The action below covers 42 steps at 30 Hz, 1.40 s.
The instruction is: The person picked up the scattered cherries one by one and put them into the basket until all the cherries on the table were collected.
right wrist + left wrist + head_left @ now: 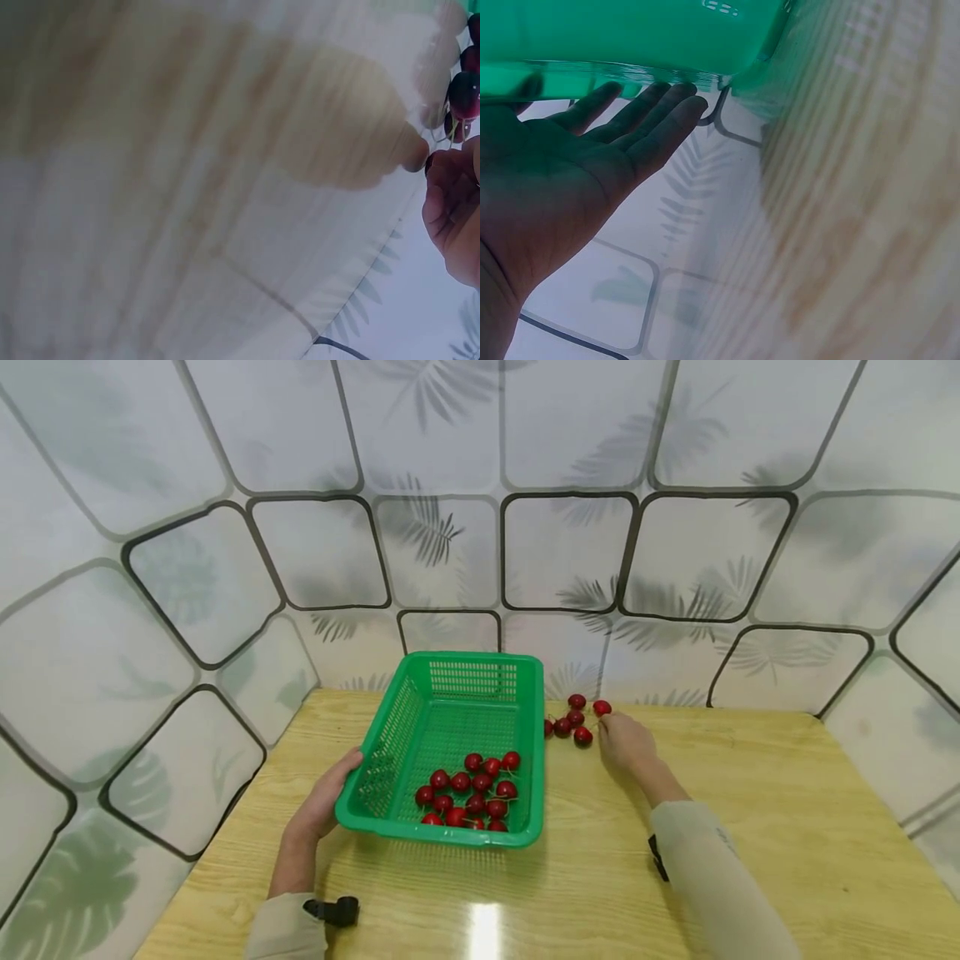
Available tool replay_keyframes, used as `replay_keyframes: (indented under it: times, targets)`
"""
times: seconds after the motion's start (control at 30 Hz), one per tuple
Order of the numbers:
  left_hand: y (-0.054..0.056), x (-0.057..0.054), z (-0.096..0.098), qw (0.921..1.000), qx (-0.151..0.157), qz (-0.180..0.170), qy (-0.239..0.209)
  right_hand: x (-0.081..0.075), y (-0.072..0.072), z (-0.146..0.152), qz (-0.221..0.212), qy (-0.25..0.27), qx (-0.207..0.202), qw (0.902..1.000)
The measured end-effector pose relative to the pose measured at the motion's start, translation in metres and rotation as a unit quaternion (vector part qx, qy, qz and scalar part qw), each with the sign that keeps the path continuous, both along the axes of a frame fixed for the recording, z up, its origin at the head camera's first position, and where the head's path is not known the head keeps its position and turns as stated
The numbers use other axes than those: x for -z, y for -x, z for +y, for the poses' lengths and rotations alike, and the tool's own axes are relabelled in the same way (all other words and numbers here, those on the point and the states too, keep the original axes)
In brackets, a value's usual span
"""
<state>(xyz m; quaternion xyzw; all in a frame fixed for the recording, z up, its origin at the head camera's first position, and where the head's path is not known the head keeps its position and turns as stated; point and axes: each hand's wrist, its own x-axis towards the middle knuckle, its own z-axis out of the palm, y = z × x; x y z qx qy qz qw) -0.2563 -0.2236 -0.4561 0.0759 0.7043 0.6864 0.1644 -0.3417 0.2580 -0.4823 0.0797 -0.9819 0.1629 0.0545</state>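
A green plastic basket (442, 693) stands on the table, with several red cherries (460, 782) gathered in its near right part. My left hand (326, 797) is at the basket's left side. In the left wrist view its fingers (656, 131) are extended and touch the green wall from outside, near the rim. To the right of the basket lies a small group of loose cherries (575, 718). My right hand (628, 745) is at that group's right edge, fingers curled, pinching at a cherry (602, 707) by its stem. The right wrist view shows that hand (456, 214) only partly.
The pale wooden table (720, 802) ends at a patterned wall covering (570, 552) behind and at the left. Both wrists carry black bands, and light sleeves (712, 868) cover the forearms. A light reflection lies on the table's near part.
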Motion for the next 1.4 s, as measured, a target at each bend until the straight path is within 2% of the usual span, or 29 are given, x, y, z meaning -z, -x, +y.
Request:
replay_keyframes:
  times: [0.2, 0.37, 0.77, 1.0, 1.17, 1.4]
  targets:
    - [0.000, -0.002, 0.000, 0.9999, -0.015, -0.005, -0.002, 0.000, -0.003, 0.006, 0.018, 0.012, -0.003, 0.9998]
    - [0.001, -0.002, 0.000, 0.9999, -0.011, 0.001, -0.004, -0.004, -0.005, 0.009, 0.037, 0.030, 0.000, 0.9989]
    - [0.001, -0.001, -0.001, 1.0000, -0.007, -0.005, -0.001, -0.027, -0.010, 0.005, 0.105, 0.038, -0.034, 0.9932]
    - [0.001, 0.000, 0.000, 1.0000, -0.006, -0.002, 0.001, -0.046, -0.014, -0.011, 0.143, 0.063, -0.055, 0.9862]
    - [0.001, -0.001, 0.000, 0.9998, -0.013, -0.012, 0.011, -0.063, -0.023, -0.032, 0.182, 0.073, -0.091, 0.9764]
    - [0.001, -0.001, 0.000, 0.9997, -0.009, -0.016, 0.015, -0.082, -0.037, -0.065, 0.202, 0.088, -0.143, 0.9648]
